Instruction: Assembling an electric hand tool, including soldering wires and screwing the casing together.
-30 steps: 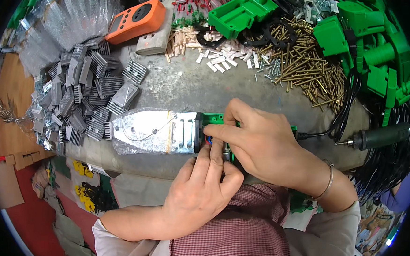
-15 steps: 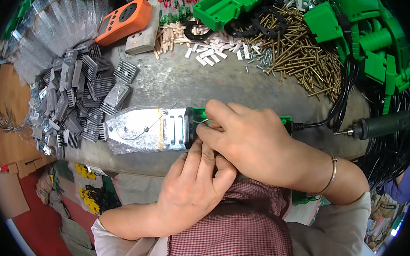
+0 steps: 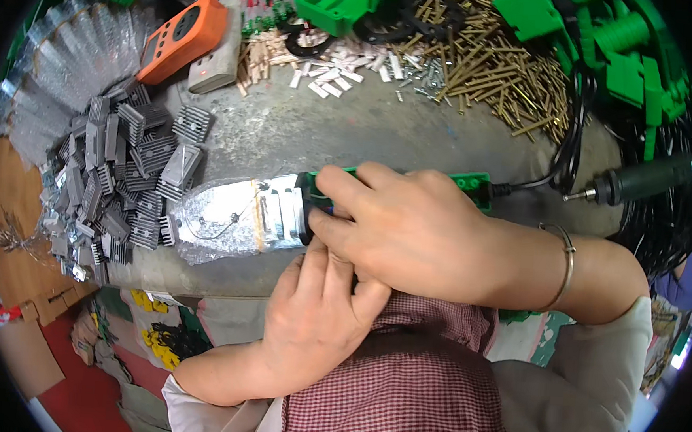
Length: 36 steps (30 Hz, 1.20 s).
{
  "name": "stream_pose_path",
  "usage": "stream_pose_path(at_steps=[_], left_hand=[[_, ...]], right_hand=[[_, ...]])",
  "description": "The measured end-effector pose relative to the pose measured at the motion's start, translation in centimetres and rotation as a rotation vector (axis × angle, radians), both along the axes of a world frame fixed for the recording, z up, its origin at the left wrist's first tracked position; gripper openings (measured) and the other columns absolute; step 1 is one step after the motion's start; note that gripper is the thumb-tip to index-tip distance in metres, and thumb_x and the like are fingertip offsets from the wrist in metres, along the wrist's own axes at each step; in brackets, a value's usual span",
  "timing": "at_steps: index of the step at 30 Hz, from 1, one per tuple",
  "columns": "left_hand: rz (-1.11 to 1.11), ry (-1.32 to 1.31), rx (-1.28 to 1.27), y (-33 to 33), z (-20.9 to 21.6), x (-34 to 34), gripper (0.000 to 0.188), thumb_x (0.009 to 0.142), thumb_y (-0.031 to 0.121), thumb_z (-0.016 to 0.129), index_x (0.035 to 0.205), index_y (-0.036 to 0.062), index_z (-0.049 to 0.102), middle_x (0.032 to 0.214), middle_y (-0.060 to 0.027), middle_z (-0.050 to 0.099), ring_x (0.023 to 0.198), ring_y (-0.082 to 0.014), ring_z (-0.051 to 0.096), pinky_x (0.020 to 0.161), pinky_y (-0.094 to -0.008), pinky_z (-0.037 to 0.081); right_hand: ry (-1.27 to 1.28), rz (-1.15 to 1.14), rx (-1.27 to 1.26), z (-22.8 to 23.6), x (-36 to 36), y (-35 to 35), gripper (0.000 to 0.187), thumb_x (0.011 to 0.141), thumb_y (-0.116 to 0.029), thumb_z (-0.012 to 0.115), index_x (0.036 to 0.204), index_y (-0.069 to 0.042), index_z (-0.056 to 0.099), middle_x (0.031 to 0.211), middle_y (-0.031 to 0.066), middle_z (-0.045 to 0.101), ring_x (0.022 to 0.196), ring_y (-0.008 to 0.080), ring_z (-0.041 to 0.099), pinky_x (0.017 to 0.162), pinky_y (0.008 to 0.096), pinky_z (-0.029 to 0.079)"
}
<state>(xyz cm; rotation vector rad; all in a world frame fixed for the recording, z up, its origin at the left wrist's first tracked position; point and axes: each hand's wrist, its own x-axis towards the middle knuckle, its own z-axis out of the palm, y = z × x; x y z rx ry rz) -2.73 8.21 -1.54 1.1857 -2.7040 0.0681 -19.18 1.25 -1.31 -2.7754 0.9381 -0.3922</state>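
Note:
My right hand (image 3: pixel 420 228) lies over a green circuit board (image 3: pixel 475 184) at the bench's near edge, fingers curled on the end where a finned metal heat sink (image 3: pixel 283 212) sits. My left hand (image 3: pixel 316 309) comes up from below, its fingers pressed against the same spot under the right hand. A clear plastic bag (image 3: pixel 219 220) with a thin wire inside lies under and left of the heat sink. Most of the board is hidden by my right hand. A thin bangle (image 3: pixel 565 265) circles my right wrist.
A heap of grey finned heat sinks (image 3: pixel 118 178) fills the left. An orange meter (image 3: pixel 183 36) and grey box lie at the back left. Brass screws (image 3: pixel 482 66), white small parts and green plastic housings (image 3: pixel 610 50) spread across the back. A soldering iron (image 3: pixel 641 182) rests at right.
Both hands and the board sit slightly lower and closer in the picture as my head shifted; the grip on the board and heat sink is the same.

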Motion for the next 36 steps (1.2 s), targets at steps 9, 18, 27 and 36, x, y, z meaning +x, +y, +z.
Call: stream_pose_path(at_steps=[9,18,27,36], left_hand=[[-0.001,0.004,-0.092,-0.4,-0.7,-0.5,0.017,0.083,0.009,0.059,0.094,0.0019,0.048,0.118,-0.0297,0.062,0.093,-0.0319,0.066,0.063,-0.032,0.053],[-0.007,0.018,-0.069,-0.7,-0.5,-0.2,0.016,0.084,0.007,0.059,0.093,0.0023,0.047,0.119,-0.0314,0.062,0.091,-0.0323,0.066,0.061,-0.0316,0.053],[-0.01,-0.004,-0.049,-0.7,-0.1,-0.3,0.016,0.083,0.006,0.059,0.093,0.0022,0.047,0.118,-0.0312,0.062,0.089,-0.0325,0.066,0.06,-0.0315,0.054],[0.007,-0.007,0.0,-0.9,0.2,-0.5,0.053,0.078,0.012,0.062,0.13,0.0009,0.053,0.122,-0.0281,0.06,0.089,-0.027,0.063,0.062,-0.0304,0.053]], right_hand=[[-0.394,-0.262,0.26,-1.8,-1.1,-1.2,0.02,0.082,-0.016,0.071,0.097,-0.006,0.065,0.09,0.0116,0.062,0.075,0.0333,0.064,0.063,0.0421,0.052],[-0.044,-0.19,0.284,0.3,1.2,-4.4,0.026,0.074,-0.014,0.075,0.088,0.0,0.059,0.073,0.0172,0.066,0.073,0.0381,0.066,0.062,0.0481,0.051],[0.047,-0.149,0.287,0.3,1.8,-4.8,0.023,0.074,-0.014,0.075,0.087,-0.002,0.06,0.078,0.016,0.068,0.075,0.0372,0.067,0.062,0.0462,0.052],[-0.507,-0.285,0.331,3.0,-7.2,-1.4,0.016,0.083,-0.002,0.063,0.099,0.001,0.064,0.085,0.0141,0.067,0.073,0.0315,0.064,0.066,0.0384,0.051]])
